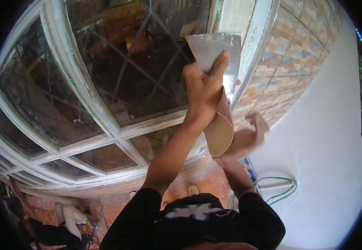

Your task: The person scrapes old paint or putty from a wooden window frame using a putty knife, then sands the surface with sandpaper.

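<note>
Left hand [208, 81] clamped on a broad scraper [215, 45], thumb laid along its metal face, at upper centre. 1 curled sheet of sandpaper [220, 135] hangs just below that hand. The right hand [251, 135], right of centre, is blurred; its grip cannot be told. Behind the scraper stands a worn white window frame [233, 18]; a low, even blade angle would probably spare it and the glass [106, 79]. Brick-patterned wall [289, 58] at upper right.

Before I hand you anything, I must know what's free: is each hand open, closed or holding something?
Left hand: closed, holding the scraper.
Right hand: blurred, near the curled sandpaper; open or closed cannot be told.
</note>
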A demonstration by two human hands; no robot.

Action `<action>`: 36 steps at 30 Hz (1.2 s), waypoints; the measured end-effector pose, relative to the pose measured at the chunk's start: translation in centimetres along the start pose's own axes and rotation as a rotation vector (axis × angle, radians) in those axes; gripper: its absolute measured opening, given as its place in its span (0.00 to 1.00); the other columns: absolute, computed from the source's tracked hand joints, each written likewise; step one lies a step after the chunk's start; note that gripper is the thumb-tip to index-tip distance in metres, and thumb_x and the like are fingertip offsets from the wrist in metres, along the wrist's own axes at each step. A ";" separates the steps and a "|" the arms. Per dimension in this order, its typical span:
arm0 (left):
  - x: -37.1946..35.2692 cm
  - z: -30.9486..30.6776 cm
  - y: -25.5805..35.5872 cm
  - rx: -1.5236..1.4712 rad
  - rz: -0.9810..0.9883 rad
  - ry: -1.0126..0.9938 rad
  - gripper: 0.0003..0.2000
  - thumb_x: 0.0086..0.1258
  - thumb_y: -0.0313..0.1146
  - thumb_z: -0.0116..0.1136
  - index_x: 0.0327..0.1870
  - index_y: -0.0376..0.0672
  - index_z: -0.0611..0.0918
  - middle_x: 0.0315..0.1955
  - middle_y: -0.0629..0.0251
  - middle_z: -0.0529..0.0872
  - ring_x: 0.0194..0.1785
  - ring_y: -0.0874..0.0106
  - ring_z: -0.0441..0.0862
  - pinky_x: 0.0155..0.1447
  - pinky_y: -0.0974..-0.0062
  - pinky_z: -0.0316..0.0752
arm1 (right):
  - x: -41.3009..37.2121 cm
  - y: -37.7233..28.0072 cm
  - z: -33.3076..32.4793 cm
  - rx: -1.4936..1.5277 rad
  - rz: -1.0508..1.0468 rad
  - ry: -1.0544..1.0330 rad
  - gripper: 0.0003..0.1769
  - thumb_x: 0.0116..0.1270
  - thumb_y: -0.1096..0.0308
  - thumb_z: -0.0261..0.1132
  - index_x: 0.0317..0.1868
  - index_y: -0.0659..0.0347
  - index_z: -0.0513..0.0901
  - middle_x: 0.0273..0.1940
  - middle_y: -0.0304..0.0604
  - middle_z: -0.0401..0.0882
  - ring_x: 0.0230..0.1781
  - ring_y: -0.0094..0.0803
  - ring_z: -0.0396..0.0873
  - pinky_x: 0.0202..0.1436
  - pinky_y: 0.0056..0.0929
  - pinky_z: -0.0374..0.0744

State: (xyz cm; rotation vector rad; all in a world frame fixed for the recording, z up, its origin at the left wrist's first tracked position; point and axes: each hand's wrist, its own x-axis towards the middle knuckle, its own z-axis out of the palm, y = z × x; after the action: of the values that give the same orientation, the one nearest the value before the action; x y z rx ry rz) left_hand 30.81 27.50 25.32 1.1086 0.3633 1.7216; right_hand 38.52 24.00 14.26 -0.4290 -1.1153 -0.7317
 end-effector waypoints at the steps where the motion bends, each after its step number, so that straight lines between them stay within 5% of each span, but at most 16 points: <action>1: 0.3 0.3 0.5 0.001 0.024 0.004 0.14 0.70 0.36 0.64 0.40 0.29 0.84 0.27 0.62 0.86 0.25 0.77 0.82 0.28 0.76 0.78 | -0.3 -0.8 -0.7 0.035 -0.010 0.044 0.29 0.72 0.40 0.45 0.55 0.54 0.78 0.35 0.46 0.70 0.34 0.35 0.64 0.37 0.36 0.62; 4: 0.2 -0.2 1.2 0.040 -0.064 -0.040 0.17 0.68 0.38 0.66 0.46 0.30 0.83 0.33 0.62 0.86 0.30 0.73 0.85 0.34 0.75 0.81 | 0.1 -1.5 -1.7 0.048 -0.010 0.080 0.30 0.72 0.40 0.45 0.54 0.54 0.78 0.36 0.46 0.70 0.34 0.36 0.64 0.37 0.36 0.62; 8: -0.4 0.2 1.8 -0.102 -0.092 -0.028 0.11 0.70 0.35 0.64 0.39 0.33 0.84 0.28 0.62 0.86 0.24 0.73 0.83 0.28 0.76 0.79 | 0.0 -0.3 0.4 -0.042 0.055 -0.009 0.30 0.72 0.39 0.44 0.54 0.54 0.78 0.37 0.47 0.70 0.35 0.36 0.65 0.38 0.36 0.62; 14: 0.3 0.0 1.7 -0.021 -0.090 -0.060 0.12 0.70 0.36 0.64 0.42 0.33 0.84 0.29 0.62 0.86 0.25 0.73 0.83 0.29 0.76 0.79 | 0.6 -3.1 -0.5 0.108 0.098 0.231 0.31 0.72 0.39 0.44 0.54 0.55 0.78 0.37 0.48 0.69 0.36 0.37 0.65 0.39 0.36 0.63; 22: 0.8 -0.1 -0.3 0.114 0.022 -0.051 0.15 0.70 0.38 0.64 0.45 0.31 0.84 0.30 0.62 0.87 0.26 0.74 0.84 0.31 0.77 0.78 | 1.0 -2.3 -1.5 0.059 0.122 0.128 0.31 0.75 0.43 0.42 0.59 0.60 0.74 0.40 0.51 0.69 0.38 0.39 0.66 0.43 0.36 0.65; 27: 0.3 0.4 -0.2 0.076 -0.001 0.021 0.15 0.69 0.37 0.64 0.37 0.29 0.85 0.26 0.64 0.86 0.28 0.80 0.79 0.29 0.75 0.75 | 1.6 -2.0 -1.9 0.026 0.047 0.092 0.29 0.76 0.47 0.42 0.61 0.62 0.72 0.42 0.52 0.69 0.39 0.41 0.68 0.45 0.38 0.67; 32: 0.2 0.3 0.3 0.052 -0.028 -0.020 0.14 0.70 0.36 0.63 0.36 0.28 0.84 0.24 0.64 0.85 0.28 0.80 0.78 0.30 0.74 0.72 | 2.6 -1.4 -0.8 -0.293 -0.003 -0.098 0.28 0.77 0.50 0.42 0.63 0.63 0.69 0.44 0.54 0.69 0.40 0.43 0.69 0.47 0.41 0.69; 36: 0.9 0.0 -0.7 0.096 0.008 -0.001 0.14 0.69 0.35 0.64 0.36 0.28 0.84 0.25 0.64 0.86 0.29 0.80 0.78 0.32 0.75 0.72 | 1.9 -1.2 -0.7 -0.031 0.009 0.030 0.28 0.76 0.49 0.43 0.62 0.64 0.70 0.44 0.54 0.69 0.39 0.43 0.69 0.46 0.40 0.68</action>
State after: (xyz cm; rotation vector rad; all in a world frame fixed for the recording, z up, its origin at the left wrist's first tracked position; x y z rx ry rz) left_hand 31.15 28.61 25.34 1.1812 0.4456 1.7261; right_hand 38.62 22.11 15.62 -0.4479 -1.0742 -0.7461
